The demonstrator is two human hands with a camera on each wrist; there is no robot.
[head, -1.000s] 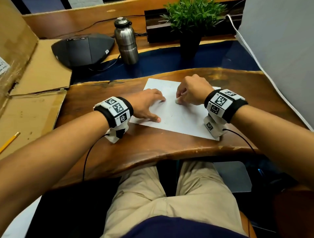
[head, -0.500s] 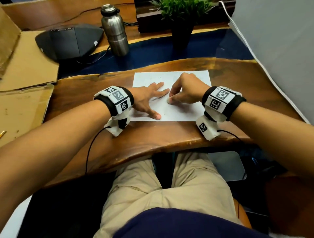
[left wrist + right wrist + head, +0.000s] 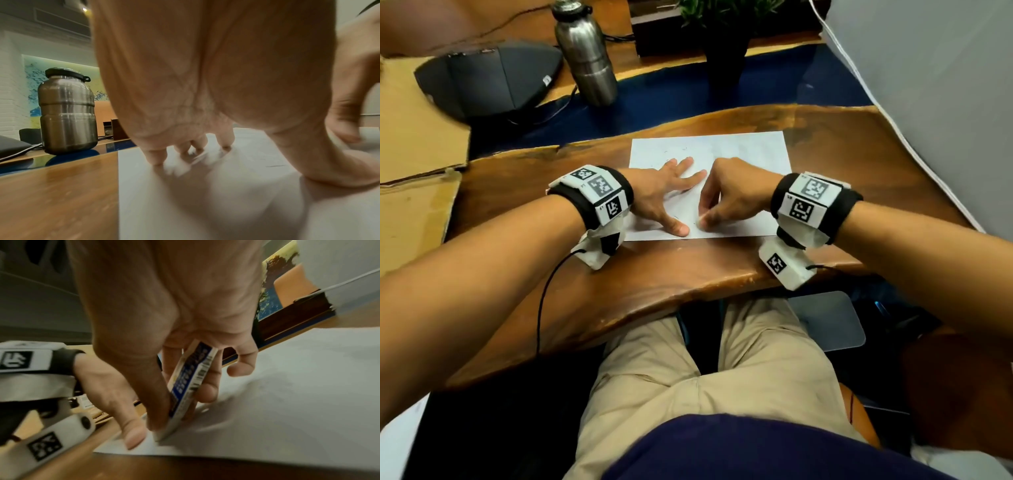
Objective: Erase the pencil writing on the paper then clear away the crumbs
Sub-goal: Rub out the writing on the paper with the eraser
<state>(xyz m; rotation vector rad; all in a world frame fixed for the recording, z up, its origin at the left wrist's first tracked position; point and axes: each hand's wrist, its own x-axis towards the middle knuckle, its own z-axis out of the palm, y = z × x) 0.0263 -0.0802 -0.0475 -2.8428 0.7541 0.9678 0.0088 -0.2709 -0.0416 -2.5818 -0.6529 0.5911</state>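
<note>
Right hand point(image 3: 732, 195) pinches eraser point(image 3: 189, 384), tip on paper point(image 3: 739, 150) near edge; left hand point(image 3: 664, 195) spread flat beside it; wooden surface point(image 3: 688, 274).

The head view looks steeply down from above the seated person onto the wooden desk point(image 3: 688, 274), facing forward across it, with both forearms reaching in from the lower corners and the paper point(image 3: 739, 150) lying mid-frame, some way off. The left wrist view sits very low, almost at desk level, looking along the underside of the left hand point(image 3: 205, 73), which fills most of the frame at close range. The right wrist view is equally close, tilted, looking down along the right hand point(image 3: 164, 305). All three share the paper; the head and left wrist views also share the steel bottle point(image 3: 68, 112).
</note>
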